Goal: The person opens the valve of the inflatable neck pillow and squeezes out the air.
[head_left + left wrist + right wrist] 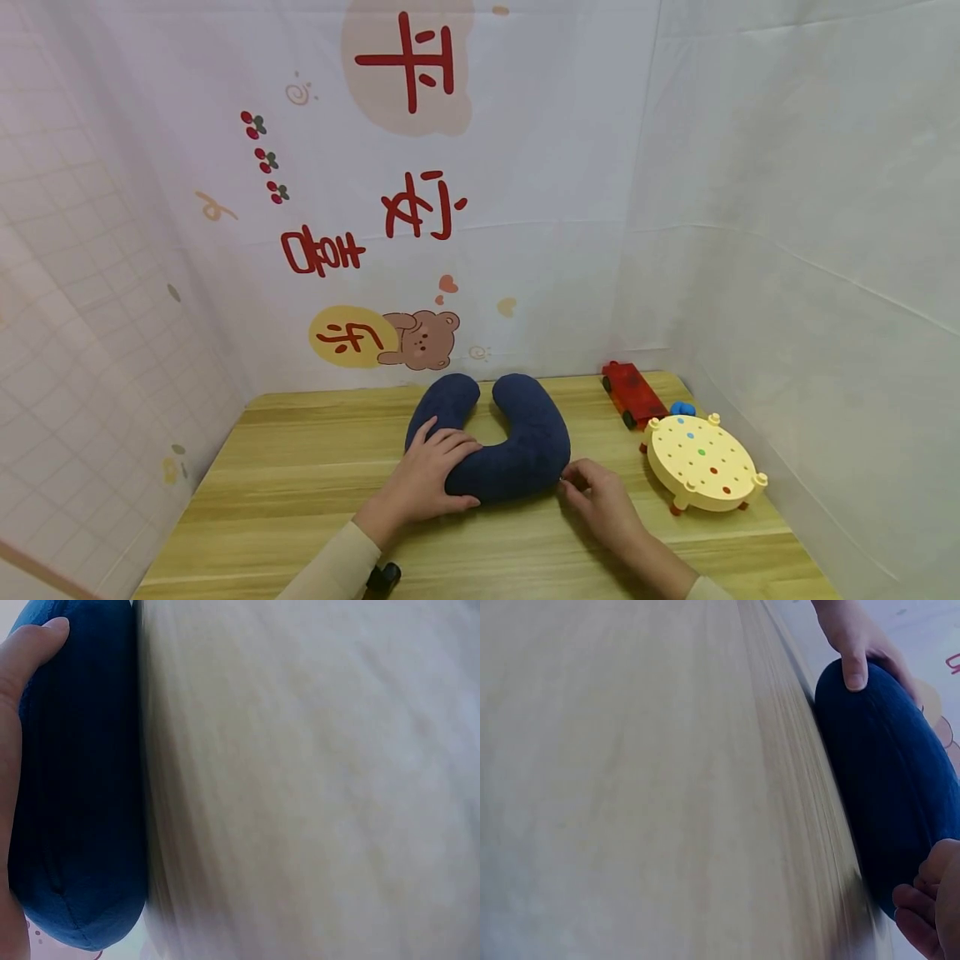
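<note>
A navy blue U-shaped neck pillow [525,446] lies on the table, its open end facing the back wall. Across its left front curve my left hand [431,475] grips it, fingers over the top and thumb against the front side. That thumb [54,630] presses on the blue fabric in the left wrist view. At the pillow's right front corner my right hand [603,500] pinches with thumb and curled fingers; a tiny pale bit, seemingly a zipper pull, shows at the fingertips. A seam [900,761] runs along the pillow's outer side towards this hand in the right wrist view.
A round yellow toy board [701,462] with short legs and coloured dots stands at the table's right. Behind it are a red toy car [633,393] and a small blue piece [682,408]. White printed cloth [555,208] encloses the wooden table [300,467].
</note>
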Demonstrator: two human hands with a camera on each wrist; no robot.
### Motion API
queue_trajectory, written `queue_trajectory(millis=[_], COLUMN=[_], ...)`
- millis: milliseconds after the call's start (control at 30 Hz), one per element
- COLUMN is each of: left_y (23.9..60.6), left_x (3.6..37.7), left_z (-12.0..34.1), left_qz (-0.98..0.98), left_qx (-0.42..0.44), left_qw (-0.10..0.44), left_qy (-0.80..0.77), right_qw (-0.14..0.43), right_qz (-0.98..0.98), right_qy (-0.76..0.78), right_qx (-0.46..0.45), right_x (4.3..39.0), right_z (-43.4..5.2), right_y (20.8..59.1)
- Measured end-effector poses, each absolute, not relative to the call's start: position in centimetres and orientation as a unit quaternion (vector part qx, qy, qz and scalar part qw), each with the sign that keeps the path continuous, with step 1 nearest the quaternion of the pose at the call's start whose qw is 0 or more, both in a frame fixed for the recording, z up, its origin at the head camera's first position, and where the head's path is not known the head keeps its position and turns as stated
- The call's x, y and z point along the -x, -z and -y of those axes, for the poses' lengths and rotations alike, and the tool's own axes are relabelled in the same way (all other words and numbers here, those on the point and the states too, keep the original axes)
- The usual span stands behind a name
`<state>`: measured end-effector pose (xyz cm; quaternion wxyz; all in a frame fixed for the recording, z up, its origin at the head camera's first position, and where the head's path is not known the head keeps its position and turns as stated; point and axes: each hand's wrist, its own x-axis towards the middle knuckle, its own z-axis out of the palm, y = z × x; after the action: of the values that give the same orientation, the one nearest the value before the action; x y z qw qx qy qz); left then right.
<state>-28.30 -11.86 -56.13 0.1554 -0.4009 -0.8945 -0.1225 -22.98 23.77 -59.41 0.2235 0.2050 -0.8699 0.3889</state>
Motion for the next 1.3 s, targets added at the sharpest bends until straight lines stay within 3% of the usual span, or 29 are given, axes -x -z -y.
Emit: queue_trajectory(millis=[267,967,1300], left_y=[56.0,55.9,55.6], left_x=[28.2,28.2,27.9], left_z=[11.8,11.8,11.5], left_qz=[0.896,0.904,0.902], left_qx=[0.397,0.386,0.383], left_qw=[0.155,0.144,0.163], left_qy=[0.127,0.115,0.114], right_qw=[0.236,0.201,0.208], right_qz=[0.873,0.83,0.818], right_qy=[-0.369,-0.455,-0.461], right_qx=[-0.213,-0.252,-0.272], right_x=[23.1,23.9,23.7], right_z=[-24.0,-25.0,-24.6], right_y=[59.4,59.6,59.8])
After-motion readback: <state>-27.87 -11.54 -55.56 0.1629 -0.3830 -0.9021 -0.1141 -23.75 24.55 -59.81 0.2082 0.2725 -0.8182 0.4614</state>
